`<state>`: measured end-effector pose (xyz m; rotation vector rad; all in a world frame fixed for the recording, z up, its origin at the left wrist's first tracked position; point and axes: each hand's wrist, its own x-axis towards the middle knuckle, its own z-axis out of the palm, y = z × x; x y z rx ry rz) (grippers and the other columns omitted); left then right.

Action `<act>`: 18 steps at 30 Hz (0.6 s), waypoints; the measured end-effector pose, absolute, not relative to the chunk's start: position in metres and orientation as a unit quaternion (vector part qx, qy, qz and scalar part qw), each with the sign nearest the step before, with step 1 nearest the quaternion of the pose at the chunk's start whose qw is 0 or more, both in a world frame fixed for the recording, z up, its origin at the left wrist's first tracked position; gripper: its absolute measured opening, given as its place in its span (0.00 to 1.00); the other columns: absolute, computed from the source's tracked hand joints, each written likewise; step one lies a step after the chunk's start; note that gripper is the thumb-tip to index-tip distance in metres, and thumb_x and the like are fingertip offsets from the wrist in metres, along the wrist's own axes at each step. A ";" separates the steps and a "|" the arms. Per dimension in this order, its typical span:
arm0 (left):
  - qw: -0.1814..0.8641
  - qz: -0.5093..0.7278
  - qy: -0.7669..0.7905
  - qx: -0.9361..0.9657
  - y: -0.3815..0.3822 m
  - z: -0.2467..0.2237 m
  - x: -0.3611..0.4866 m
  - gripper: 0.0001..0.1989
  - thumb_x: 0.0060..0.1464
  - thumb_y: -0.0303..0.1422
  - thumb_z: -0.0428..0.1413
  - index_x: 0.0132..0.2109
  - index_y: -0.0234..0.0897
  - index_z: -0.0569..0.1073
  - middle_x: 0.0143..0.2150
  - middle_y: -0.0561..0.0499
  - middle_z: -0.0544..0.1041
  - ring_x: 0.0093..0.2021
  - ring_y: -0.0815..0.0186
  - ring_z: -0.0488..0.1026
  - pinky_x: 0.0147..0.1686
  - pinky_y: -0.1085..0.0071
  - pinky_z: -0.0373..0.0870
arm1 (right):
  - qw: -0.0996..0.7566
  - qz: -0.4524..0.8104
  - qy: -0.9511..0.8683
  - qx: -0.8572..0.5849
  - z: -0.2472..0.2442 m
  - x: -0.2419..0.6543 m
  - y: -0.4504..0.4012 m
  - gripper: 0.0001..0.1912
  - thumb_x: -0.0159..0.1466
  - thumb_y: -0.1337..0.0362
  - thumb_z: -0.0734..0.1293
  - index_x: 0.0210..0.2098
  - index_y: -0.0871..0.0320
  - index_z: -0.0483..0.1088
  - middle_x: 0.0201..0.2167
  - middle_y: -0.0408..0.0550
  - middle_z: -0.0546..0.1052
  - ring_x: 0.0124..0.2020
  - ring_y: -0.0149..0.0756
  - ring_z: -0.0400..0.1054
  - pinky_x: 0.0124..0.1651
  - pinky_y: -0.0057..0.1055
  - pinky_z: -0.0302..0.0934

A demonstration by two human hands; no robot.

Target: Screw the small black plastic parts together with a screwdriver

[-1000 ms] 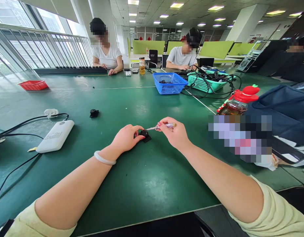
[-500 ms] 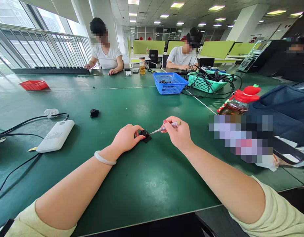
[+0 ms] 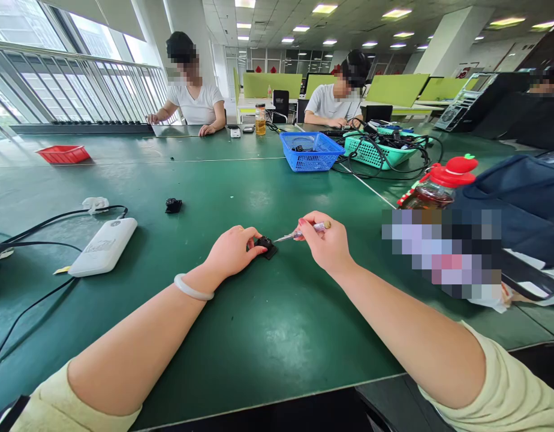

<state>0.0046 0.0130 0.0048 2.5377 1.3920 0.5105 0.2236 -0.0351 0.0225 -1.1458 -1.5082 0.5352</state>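
Observation:
Near the middle of the green table, my left hand (image 3: 233, 251) pinches a small black part (image 3: 268, 246) that has a flat base resting on the tabletop. My right hand (image 3: 324, 240) grips a slim screwdriver (image 3: 312, 230) with a clear handle and a tan end cap. Its metal shaft points left, the tip at or very close to the black part's right side; contact cannot be made out. Another small black piece (image 3: 173, 206) lies by itself farther back on the left.
A white power bank (image 3: 104, 247) with black cables lies at left, a red tray (image 3: 63, 154) behind it. Blue (image 3: 309, 157) and green (image 3: 376, 155) baskets stand at the back. At right are a red-lidded bottle (image 3: 452, 174) and a dark bag (image 3: 515, 204). Two people sit opposite.
The black part has turned slightly under my left fingers. My right hand and the screwdriver stay almost still. The left person opposite has shifted one hand outward along the table edge.

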 end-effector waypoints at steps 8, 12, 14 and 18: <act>0.098 0.170 0.474 0.858 0.013 0.005 0.005 0.13 0.59 0.43 0.56 0.44 0.40 0.75 0.34 0.51 0.78 0.40 0.58 0.72 0.39 0.63 0.66 | 0.546 0.214 -0.666 -0.460 0.021 0.223 -0.037 0.16 0.67 0.55 0.63 0.27 0.56 0.71 0.24 0.45 0.76 0.27 0.34 0.72 0.29 0.29 0.65; 0.101 0.169 0.477 0.857 0.012 0.006 0.005 0.13 0.59 0.43 0.56 0.44 0.40 0.75 0.35 0.51 0.78 0.40 0.58 0.72 0.39 0.63 0.66 | 0.531 0.190 -0.689 -0.456 0.023 0.222 -0.038 0.15 0.67 0.58 0.63 0.26 0.56 0.70 0.23 0.44 0.75 0.25 0.32 0.69 0.29 0.28 0.61; 0.103 0.167 0.478 0.856 0.012 0.006 0.005 0.13 0.59 0.43 0.56 0.44 0.40 0.75 0.34 0.51 0.78 0.40 0.58 0.72 0.38 0.64 0.66 | 0.525 0.176 -0.695 -0.459 0.024 0.222 -0.039 0.15 0.67 0.59 0.62 0.26 0.56 0.70 0.22 0.43 0.75 0.24 0.32 0.68 0.28 0.28 0.59; 0.107 0.170 0.477 0.855 0.012 0.007 0.005 0.13 0.59 0.43 0.56 0.44 0.40 0.75 0.35 0.51 0.78 0.40 0.58 0.72 0.38 0.63 0.67 | 0.521 0.161 -0.703 -0.456 0.027 0.221 -0.040 0.14 0.66 0.59 0.63 0.25 0.56 0.69 0.21 0.43 0.74 0.23 0.31 0.66 0.29 0.29 0.58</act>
